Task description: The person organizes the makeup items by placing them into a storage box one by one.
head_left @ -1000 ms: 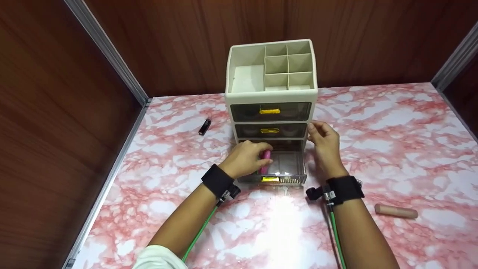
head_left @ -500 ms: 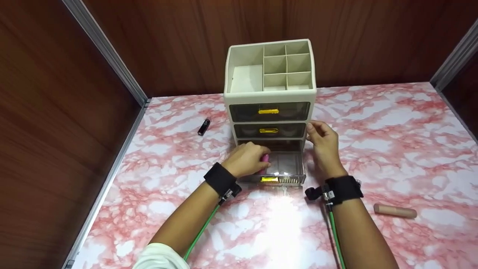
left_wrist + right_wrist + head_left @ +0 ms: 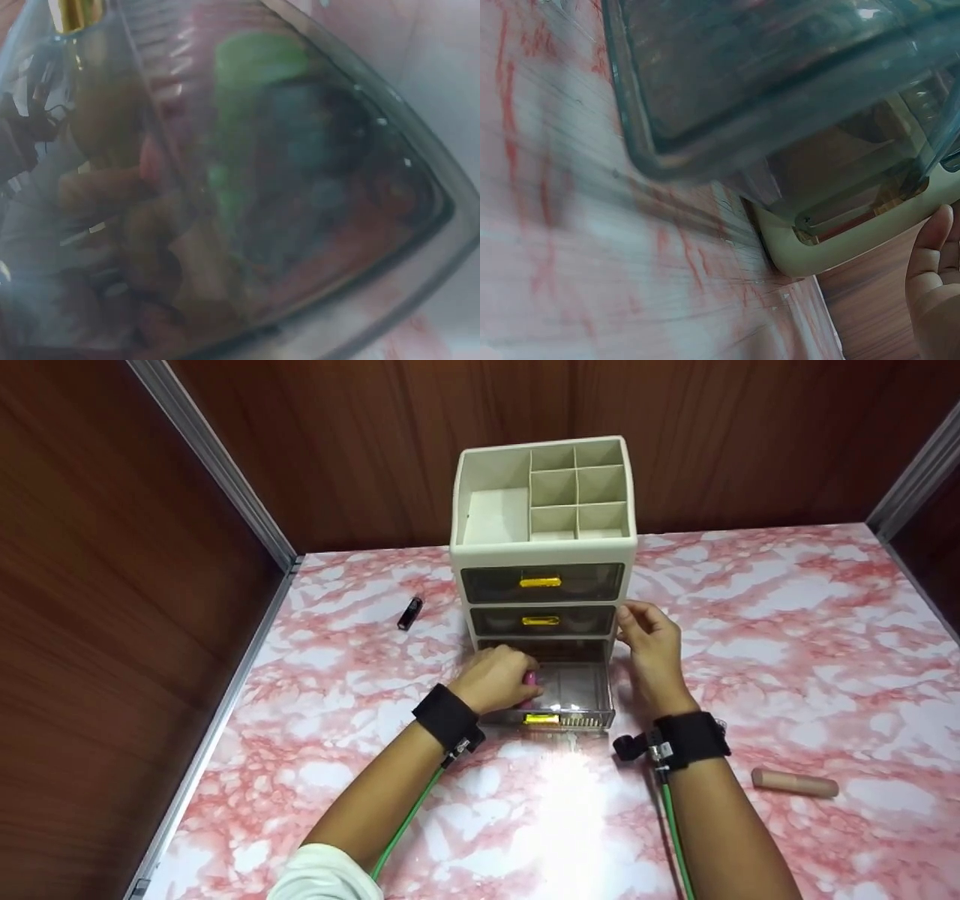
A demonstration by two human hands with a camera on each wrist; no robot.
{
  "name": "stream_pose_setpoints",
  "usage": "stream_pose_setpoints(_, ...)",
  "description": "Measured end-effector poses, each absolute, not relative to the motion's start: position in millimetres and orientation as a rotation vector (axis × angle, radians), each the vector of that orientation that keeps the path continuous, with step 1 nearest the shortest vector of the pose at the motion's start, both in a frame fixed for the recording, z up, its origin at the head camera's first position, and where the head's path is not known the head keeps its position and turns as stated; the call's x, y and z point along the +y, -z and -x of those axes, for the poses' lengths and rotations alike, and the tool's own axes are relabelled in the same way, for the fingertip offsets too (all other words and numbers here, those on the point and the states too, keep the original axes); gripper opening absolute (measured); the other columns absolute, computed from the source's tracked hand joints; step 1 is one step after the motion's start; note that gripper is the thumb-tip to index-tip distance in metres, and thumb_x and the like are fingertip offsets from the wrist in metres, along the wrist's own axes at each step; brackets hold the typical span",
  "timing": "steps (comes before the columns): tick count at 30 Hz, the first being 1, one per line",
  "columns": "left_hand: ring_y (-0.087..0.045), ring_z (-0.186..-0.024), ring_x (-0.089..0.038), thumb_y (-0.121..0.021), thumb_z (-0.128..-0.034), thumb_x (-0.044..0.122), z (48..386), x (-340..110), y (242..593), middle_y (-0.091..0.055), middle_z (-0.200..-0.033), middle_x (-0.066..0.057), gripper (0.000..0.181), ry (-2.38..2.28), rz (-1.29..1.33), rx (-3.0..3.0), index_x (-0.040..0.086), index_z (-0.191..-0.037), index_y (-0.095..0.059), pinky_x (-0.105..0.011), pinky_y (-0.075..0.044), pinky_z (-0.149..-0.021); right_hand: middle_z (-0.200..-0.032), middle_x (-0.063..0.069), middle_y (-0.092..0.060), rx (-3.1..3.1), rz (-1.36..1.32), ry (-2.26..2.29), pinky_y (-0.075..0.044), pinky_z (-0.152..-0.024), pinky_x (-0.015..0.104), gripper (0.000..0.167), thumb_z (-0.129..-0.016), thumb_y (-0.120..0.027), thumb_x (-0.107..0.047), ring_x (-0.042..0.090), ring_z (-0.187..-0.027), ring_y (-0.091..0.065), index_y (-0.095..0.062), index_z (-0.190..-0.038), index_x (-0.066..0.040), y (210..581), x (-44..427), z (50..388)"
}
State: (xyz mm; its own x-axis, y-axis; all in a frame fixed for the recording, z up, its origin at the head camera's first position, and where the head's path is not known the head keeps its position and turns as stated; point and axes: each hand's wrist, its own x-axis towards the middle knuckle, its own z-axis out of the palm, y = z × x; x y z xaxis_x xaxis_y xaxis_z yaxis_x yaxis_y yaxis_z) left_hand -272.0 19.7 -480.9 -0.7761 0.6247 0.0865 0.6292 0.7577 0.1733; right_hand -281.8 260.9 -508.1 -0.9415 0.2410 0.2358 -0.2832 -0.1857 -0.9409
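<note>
Head view: the left hand reaches into the pulled-out clear bottom drawer of the cream desktop organizer, its thumb and fingers curled about a pink cylindrical item. The item is within the drawer, left of its middle; whether it touches the drawer floor cannot be told, as the hand hides much of it. The left wrist view is too blurred to settle this.

The step in hand seems to be handling this item at the drawer. If it is to stay there, the next move calls for easing the fingers off without tipping it; if it is to come out, for a firm pinch and a lift over the drawer's front wall.

The left forearm slants in from the lower left, wrist above the drawer's left side, back of the hand up. The right hand stands beside the organizer's right side, loosely bent, with fingertips at the frame's edge and nothing visible in its grasp; it appears to be steadying the organizer. Its forearm rises from the lower right, passing a tan cylinder on the marbled tabletop.
</note>
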Motion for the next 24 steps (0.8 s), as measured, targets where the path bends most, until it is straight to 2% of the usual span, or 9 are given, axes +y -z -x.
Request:
stream_pose_setpoints(9,-0.062,-0.068,-0.02,-0.07,-0.0876,0.04,272.4,19.1,479.3,-0.063,-0.076,0.0,0.031,0.148,1.026,-2.946,0.016,-0.07,-0.064,-0.037,-0.052,-0.061,-0.102,0.009,-0.064,-1.751,-0.051,-2.178,-0.05,-0.081,0.032,0.025,-0.092,-0.068,-0.021,0.02,-0.091,-0.058,-0.066,-0.108,-0.002,506.7,260.3,281.2)
stream_pose_setpoints(16,-0.062,-0.068,-0.021,-0.068,-0.0874,0.042,272.2,22.1,479.6,-0.066,-0.077,-0.001,0.035,0.025,1.018,-2.956,0.017,-0.064,-0.06,-0.04,-0.051,-0.065,-0.099,0.007,-0.065,-1.737,-0.049,-2.15,-0.05,-0.078,0.032,0.024,-0.092,-0.069,-0.019,0.019,-0.087,-0.058,-0.066,-0.107,-0.001,507.9,259.7,282.5)
stream_pose_setpoints(24,-0.062,-0.066,-0.023,-0.069,-0.0882,0.041,272.7,24.2,478.5,-0.067,-0.075,-0.004,0.035,-0.011,1.039,-2.98,0.014,-0.066,-0.062,-0.042,-0.051,-0.064,-0.101,0.011,-0.065,-1.707,-0.059,-2.19,-0.052,-0.079,0.03,0.026,-0.091,-0.07,-0.02,0.02,-0.089,-0.059,-0.067,-0.107,0.0,509.5,261.1,282.3)
